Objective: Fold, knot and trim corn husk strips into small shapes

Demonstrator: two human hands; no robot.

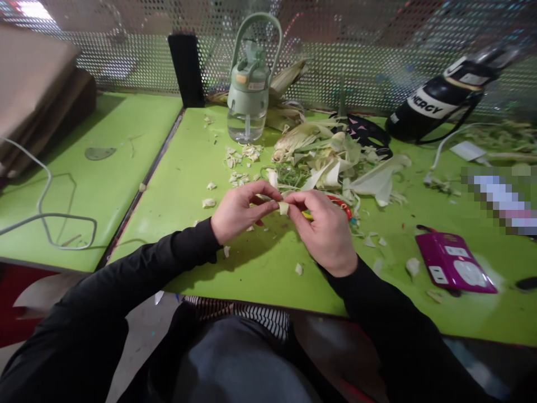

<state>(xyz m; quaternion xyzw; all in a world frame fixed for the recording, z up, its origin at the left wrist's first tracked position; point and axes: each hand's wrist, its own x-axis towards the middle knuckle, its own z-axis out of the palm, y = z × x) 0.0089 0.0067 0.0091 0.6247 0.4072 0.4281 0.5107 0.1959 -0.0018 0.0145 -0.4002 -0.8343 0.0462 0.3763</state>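
Note:
My left hand (240, 210) and my right hand (325, 226) meet above the green table (188, 184), both in black sleeves. Their fingertips pinch a small pale strip of corn husk (283, 207) between them. Beyond the hands lies a heap of pale and green corn husks (335, 162). Under my right hand a red and yellow tool (342, 205) shows in part; I cannot make out what it is. Small husk scraps (239, 168) are scattered on the table around the hands.
A light green water bottle (249, 84) stands at the back centre against a perforated metal screen. A black bottle (440, 103) lies at the back right, a magenta device (455, 263) at the right. A second green table (84, 168) with a grey cable (46, 215) lies left.

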